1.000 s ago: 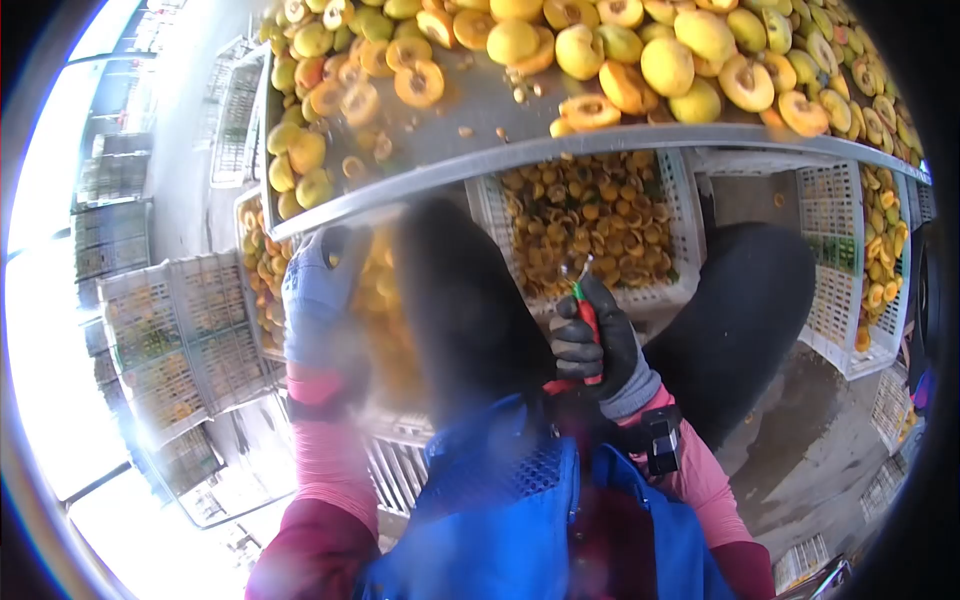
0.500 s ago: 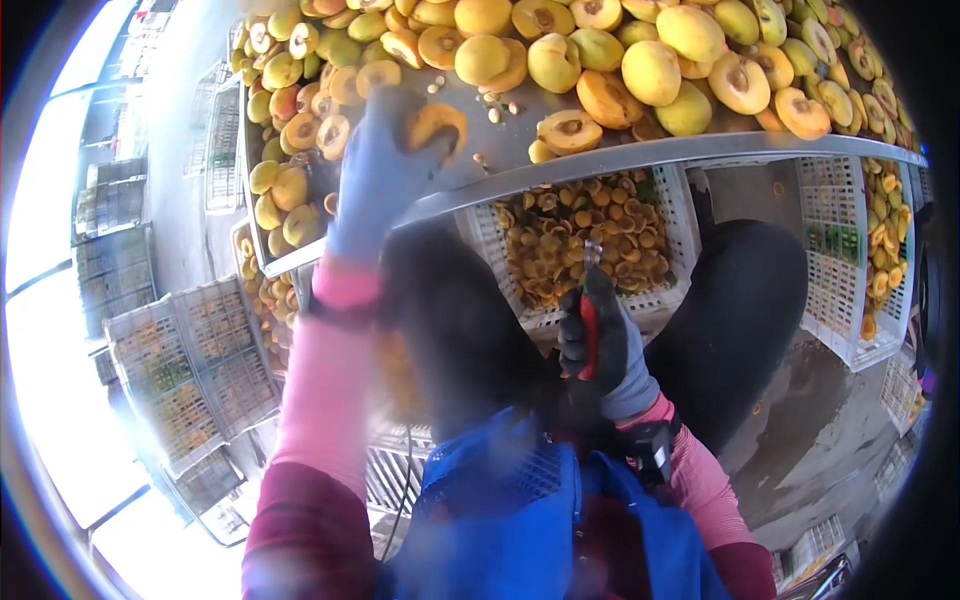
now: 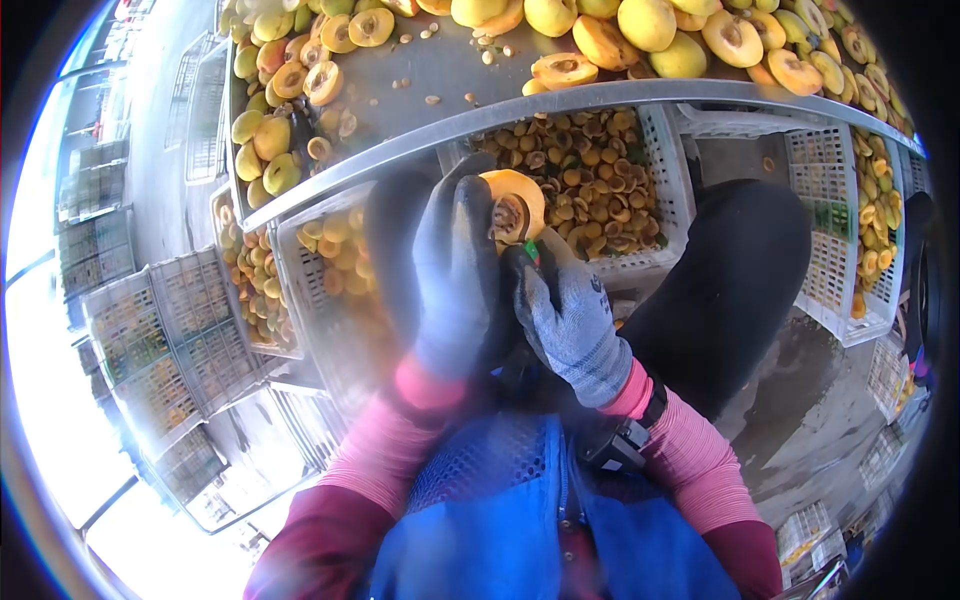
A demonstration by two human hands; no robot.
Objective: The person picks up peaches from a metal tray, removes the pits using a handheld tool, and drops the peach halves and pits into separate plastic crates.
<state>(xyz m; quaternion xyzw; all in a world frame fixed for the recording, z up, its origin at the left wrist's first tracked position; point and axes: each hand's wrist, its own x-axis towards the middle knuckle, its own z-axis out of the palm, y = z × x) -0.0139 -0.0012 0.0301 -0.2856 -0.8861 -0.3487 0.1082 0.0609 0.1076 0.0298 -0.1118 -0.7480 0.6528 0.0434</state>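
Observation:
My left hand [image 3: 455,265], in a grey glove with dark palm coating, is closed on a halved yellow peach [image 3: 529,198] above my lap. Its cut face, with a brown rough hollow in the middle, points toward me. My right hand [image 3: 580,325], gloved the same way, comes up against the lower edge of the fruit. It grips a small red-and-green-handled pitting tool [image 3: 531,252]; only a bit of the handle shows, and its metal tip is hidden. Over the metal-edged worktable [image 3: 440,85] lie many whole and halved peaches [image 3: 648,25].
Beneath the table edge stands a white crate [image 3: 672,170] holding brownish cut pieces. Another crate [image 3: 318,270] with peach halves is by my left leg. At right, a tall white crate [image 3: 820,225] stands near more fruit. Stacked crates [image 3: 150,330] are at left.
My left hand has come back from the table toward my lap with the peach half. My right hand has risen with the tool to meet it. The view has shifted slightly.

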